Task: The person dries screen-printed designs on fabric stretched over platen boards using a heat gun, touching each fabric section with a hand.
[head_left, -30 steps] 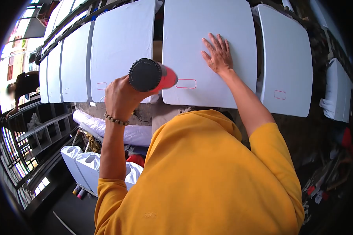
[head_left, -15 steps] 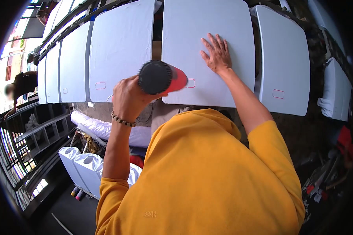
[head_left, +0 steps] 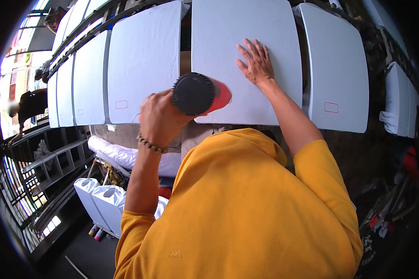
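Observation:
My left hand, with a beaded bracelet at the wrist, is closed round a red heat gun with a round, ridged black rear cap. The tool hangs above the lower left part of a large white fabric-covered panel, and its nozzle is hidden from me. Flat on that same panel lies my right hand, fingers spread and palm down. A small red rectangular outline on the panel is almost covered by the heat gun.
Similar white panels stand on the left and right, each with a red outline. Behind my left arm are a plastic-wrapped roll and white pieces with holes. Another person bends at the far left beside dark metal frames.
My left hand and the heat gun have shifted slightly right, so the panel's red outline is now mostly covered. My right hand stays flat on the panel. The view has turned slightly.

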{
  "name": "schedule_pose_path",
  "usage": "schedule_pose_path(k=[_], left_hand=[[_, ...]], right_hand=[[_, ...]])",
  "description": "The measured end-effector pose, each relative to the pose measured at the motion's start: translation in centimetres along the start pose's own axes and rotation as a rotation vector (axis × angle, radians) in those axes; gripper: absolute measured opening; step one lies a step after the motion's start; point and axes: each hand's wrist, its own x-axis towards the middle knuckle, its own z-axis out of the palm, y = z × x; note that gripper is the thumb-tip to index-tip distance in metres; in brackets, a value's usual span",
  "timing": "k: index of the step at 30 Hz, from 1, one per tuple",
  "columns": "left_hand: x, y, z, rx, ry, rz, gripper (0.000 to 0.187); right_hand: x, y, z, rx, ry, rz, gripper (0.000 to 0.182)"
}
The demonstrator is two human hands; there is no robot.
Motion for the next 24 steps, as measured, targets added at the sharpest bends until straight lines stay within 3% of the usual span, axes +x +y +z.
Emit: schedule_pose_path(k=[4, 11, 24], left_hand=[[-1.4, -0.7, -2.5, 0.146, -0.011, -0.166, 0.043], [-3.2, -2.6, -2.7, 0.169, -0.077, -0.221, 0.050], [-1.4, -0.6, 1.2, -0.022, -0.033, -0.051, 0.048]], right_hand=[[0.0, -0.1, 0.1, 0.034, 0.034, -0.005, 0.060], [0.0, -0.1, 0.0, 0.028, 0.035, -0.012, 0.060], [0.1, 0.0, -0.2, 0.033, -0.004, 0.003, 0.060]])
